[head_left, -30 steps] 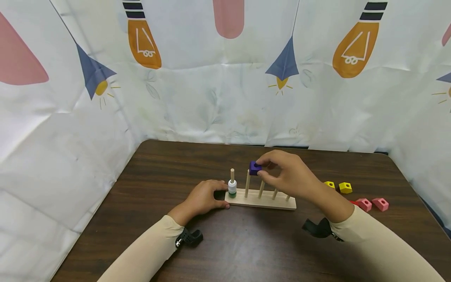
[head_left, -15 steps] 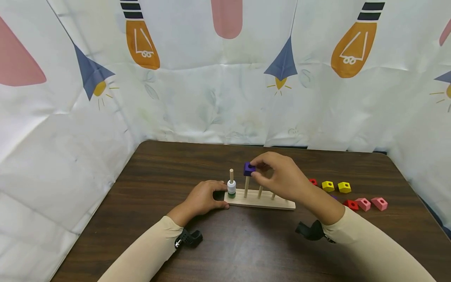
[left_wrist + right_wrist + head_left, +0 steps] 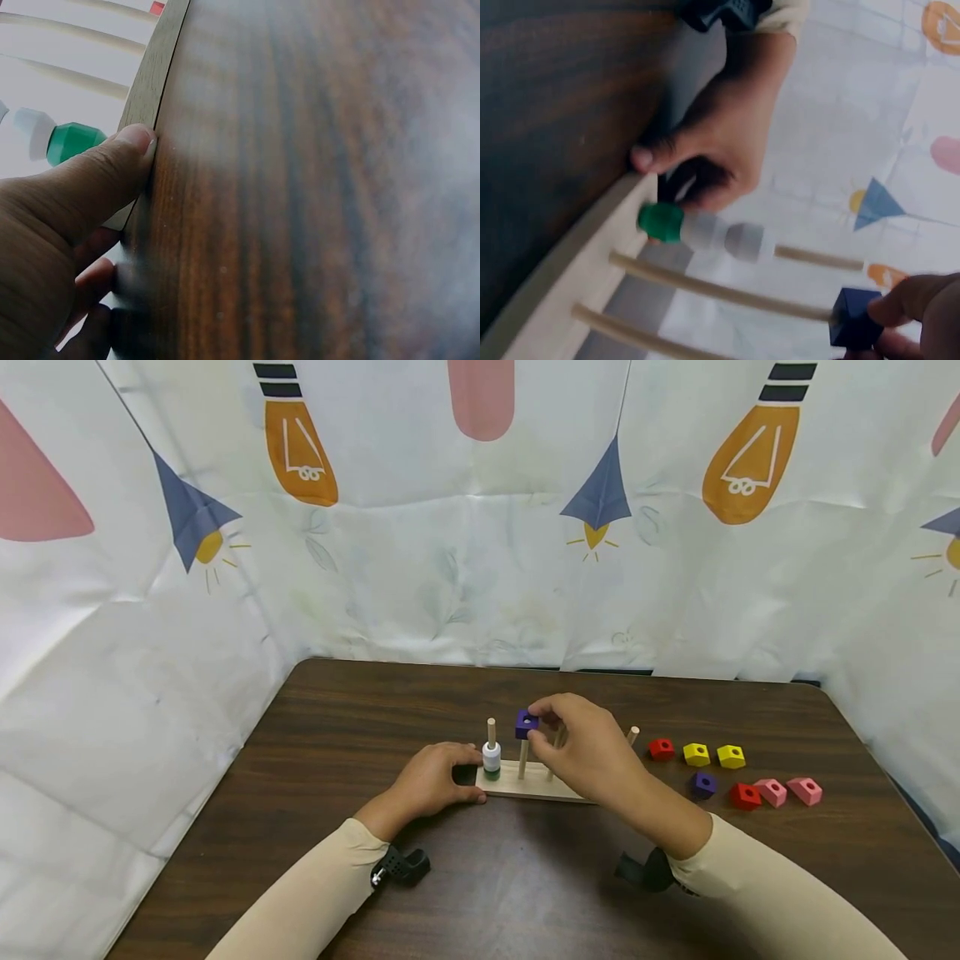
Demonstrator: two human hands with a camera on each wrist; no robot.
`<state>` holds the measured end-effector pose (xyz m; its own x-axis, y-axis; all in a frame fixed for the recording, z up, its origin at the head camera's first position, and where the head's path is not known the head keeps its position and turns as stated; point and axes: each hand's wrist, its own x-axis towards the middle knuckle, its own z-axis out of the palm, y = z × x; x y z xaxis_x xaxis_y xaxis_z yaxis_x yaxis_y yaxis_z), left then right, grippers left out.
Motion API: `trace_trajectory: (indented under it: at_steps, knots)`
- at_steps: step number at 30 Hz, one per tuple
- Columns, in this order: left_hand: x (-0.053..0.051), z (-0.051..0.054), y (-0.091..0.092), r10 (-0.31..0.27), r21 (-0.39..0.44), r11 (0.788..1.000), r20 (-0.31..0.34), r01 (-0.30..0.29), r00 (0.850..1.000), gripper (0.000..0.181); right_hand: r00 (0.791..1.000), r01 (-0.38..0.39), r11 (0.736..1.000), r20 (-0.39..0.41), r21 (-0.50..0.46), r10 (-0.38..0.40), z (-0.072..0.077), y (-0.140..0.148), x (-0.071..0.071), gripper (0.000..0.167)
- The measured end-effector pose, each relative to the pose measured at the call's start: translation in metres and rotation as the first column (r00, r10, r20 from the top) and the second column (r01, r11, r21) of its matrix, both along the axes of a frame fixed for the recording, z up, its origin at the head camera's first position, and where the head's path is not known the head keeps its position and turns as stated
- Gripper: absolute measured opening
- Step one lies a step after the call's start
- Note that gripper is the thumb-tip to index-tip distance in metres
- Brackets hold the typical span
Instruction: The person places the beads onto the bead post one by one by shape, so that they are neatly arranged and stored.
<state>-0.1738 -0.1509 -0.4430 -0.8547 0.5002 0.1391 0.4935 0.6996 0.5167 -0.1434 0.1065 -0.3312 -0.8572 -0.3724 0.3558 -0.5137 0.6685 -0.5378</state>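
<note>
My left hand [image 3: 429, 783] grips the left end of a pale wooden peg board [image 3: 517, 785], thumb on its front edge and fingers behind. On the leftmost peg sit a green bead [image 3: 75, 142] at the bottom and white beads [image 3: 491, 755] above it. My right hand [image 3: 588, 747] pinches a purple block [image 3: 527, 724] between thumb and fingertips. That block is at the top of the second peg [image 3: 727, 291], with the peg's tip at its hole. Part of the board's right side and its pegs are hidden behind my right hand.
Right of the board, loose blocks with holes lie on the dark wooden table [image 3: 375, 718]: yellow blocks [image 3: 731, 757], red blocks [image 3: 745, 797], pink blocks [image 3: 806, 790] and another purple block [image 3: 703, 785]. A white printed cloth [image 3: 450, 568] hangs behind the table.
My right hand has moved left with the purple block, from beside the second peg to over its top, then slightly lower. My left hand keeps its grip on the board.
</note>
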Motion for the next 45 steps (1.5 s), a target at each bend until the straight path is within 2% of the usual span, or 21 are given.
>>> trace_trajectory:
  at_steps: [9, 17, 20, 30, 45]
  knots:
    - [0.0, 0.0, 0.0, 0.002, -0.001, 1.0, 0.007, -0.002, 1.0, 0.05, 0.999, 0.039, 0.995, 0.008, -0.093, -0.038, -0.023, -0.004, 0.001, 0.042]
    - [0.001, -0.001, 0.001, -0.002, -0.004, 1.0, 0.006, 0.002, 1.0, 0.05, 0.999, 0.045, 0.979, 0.019, -0.199, -0.042, -0.051, -0.006, 0.0, 0.08]
    - [0.001, -0.001, 0.001, -0.006, -0.004, 1.0, -0.006, 0.006, 1.0, 0.049, 0.998, 0.058, 0.972, 0.04, -0.228, -0.05, -0.059, -0.007, 0.0, 0.087]
    - [0.0, -0.002, 0.001, -0.002, -0.006, 1.0, -0.007, 0.002, 1.0, 0.049, 0.99, 0.091, 0.972, 0.124, -0.218, -0.065, -0.081, -0.008, -0.001, 0.083]
    - [0.0, -0.002, 0.0, 0.015, -0.017, 1.0, 0.01, -0.015, 1.0, 0.05, 0.986, 0.086, 0.98, 0.159, -0.182, -0.057, -0.091, -0.008, -0.002, 0.075]
